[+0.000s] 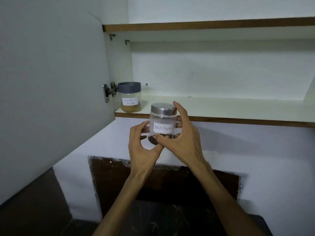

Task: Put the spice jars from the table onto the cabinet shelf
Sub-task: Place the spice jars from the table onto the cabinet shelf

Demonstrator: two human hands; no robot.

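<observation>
I hold a clear jar (162, 120) with a silver lid and a white label reading "Black Pepper", dark peppercorns at its bottom. It is upright in the air, just in front of and slightly below the edge of the cabinet shelf (238, 109). My left hand (144, 147) cups its lower left side. My right hand (184, 138) grips its right side, one finger up by the lid. A second jar (130, 97) with a grey lid, a handwritten label and yellowish powder stands at the shelf's far left.
The open cabinet door (51, 74) hangs at the left on a metal hinge (109, 91). An upper shelf (204, 25) runs above. Below the cabinet is a white wall with a dark brown patch (119, 181).
</observation>
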